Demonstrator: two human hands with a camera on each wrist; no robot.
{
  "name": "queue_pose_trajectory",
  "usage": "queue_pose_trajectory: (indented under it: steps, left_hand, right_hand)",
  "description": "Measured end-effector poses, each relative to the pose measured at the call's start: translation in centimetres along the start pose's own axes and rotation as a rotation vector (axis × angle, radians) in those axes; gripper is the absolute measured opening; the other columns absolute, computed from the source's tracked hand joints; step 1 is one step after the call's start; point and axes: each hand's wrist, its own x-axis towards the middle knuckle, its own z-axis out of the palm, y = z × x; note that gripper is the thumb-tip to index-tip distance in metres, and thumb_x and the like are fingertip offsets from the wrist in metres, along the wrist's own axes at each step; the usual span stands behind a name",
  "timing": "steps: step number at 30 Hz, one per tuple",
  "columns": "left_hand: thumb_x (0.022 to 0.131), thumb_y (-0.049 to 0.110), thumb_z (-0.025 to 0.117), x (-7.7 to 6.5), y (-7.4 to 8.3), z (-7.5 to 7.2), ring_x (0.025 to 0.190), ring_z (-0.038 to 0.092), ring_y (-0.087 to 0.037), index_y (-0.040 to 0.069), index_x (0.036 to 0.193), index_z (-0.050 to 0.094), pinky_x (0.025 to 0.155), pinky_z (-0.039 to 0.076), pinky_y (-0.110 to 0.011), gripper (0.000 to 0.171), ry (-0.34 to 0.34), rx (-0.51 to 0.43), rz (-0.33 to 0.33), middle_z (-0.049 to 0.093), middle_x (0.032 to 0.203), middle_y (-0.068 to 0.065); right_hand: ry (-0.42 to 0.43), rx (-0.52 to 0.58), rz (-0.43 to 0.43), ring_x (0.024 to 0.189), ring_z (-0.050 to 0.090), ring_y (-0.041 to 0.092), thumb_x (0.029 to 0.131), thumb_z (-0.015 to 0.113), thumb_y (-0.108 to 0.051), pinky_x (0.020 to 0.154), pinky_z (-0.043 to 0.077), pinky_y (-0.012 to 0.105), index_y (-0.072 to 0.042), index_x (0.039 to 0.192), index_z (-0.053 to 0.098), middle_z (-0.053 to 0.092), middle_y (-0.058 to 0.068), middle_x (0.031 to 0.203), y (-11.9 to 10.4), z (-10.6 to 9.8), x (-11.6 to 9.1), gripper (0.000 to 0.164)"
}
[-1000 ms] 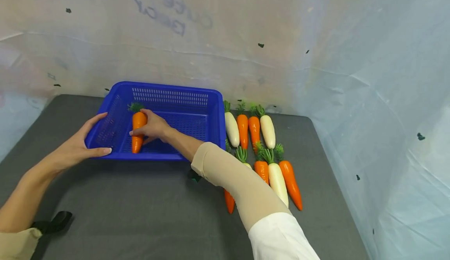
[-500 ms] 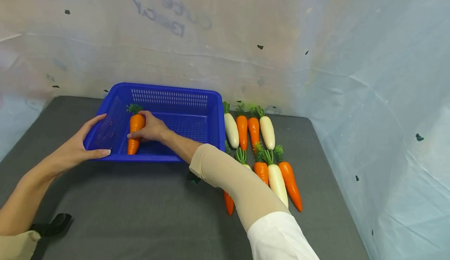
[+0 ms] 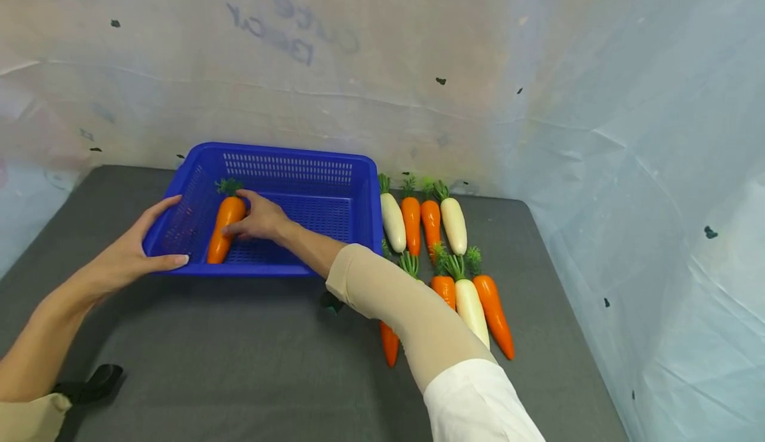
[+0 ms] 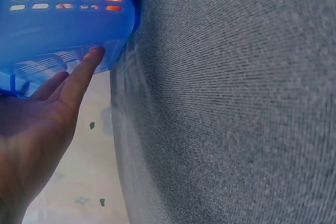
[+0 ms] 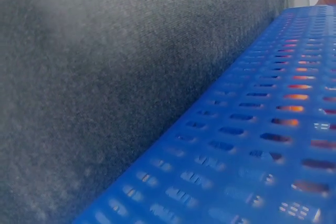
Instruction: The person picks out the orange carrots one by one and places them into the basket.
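A blue perforated plastic basket (image 3: pixel 299 271) stands on the grey-covered table. My left hand (image 3: pixel 128 249) holds its near left corner, thumb along the front rim and fingers against the left wall. In the left wrist view, the left hand (image 4: pixel 50 114) has extended fingers touching the outside wall. An orange carrot (image 3: pixel 220 239) with a green top lies tilted inside the basket's left part. My right hand (image 3: pixel 259 218) pinches it near its upper end, thumb over its right side; the other fingers are mostly hidden. The right wrist view has the basket's slotted wall (image 5: pixel 231 129), with orange glimpsed through slots.
Right of the basket lie several carrots (image 3: pixel 493 316) and white radishes (image 3: pixel 454 226) in two rough rows, partly covered by my right sleeve (image 3: pixel 412 316). A pale plastic sheet (image 3: pixel 382 117) hangs behind the table (image 3: pixel 239 356) and at its right.
The carrot's tip has swung left inside the basket, so it now lies slanted; my right hand stays close to its upper part. The left hand and basket have barely moved.
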Motion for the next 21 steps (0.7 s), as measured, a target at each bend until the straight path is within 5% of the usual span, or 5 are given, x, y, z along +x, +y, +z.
queue_pose_trajectory:
  steps: [11,21]
  left_hand:
    - [0.098,0.020,0.063,-0.2,0.0,0.0,0.126,0.026,-0.063,0.046,0.154,-0.013,0.094,0.029,-0.080,0.098,0.009,-0.008,0.021,-0.005,0.157,-0.036]
    - [0.098,0.020,0.064,-0.2,-0.2,0.0,0.126,0.027,-0.062,0.045,0.155,-0.013,0.095,0.029,-0.080,0.099,0.018,-0.008,0.028,-0.004,0.157,-0.036]
  right_hand:
    - [-0.009,-0.049,-0.064,0.092,0.071,0.028,0.085,0.079,-0.009,0.075,0.060,0.034,-0.017,0.150,0.044,0.060,0.015,0.129,-0.4,-1.4,-1.4,0.074]
    - [-0.051,-0.007,-0.162,0.100,0.067,0.023,0.088,0.078,-0.019,0.082,0.058,0.036,-0.026,0.149,0.045,0.055,0.008,0.136,-0.4,-5.6,-3.6,0.070]
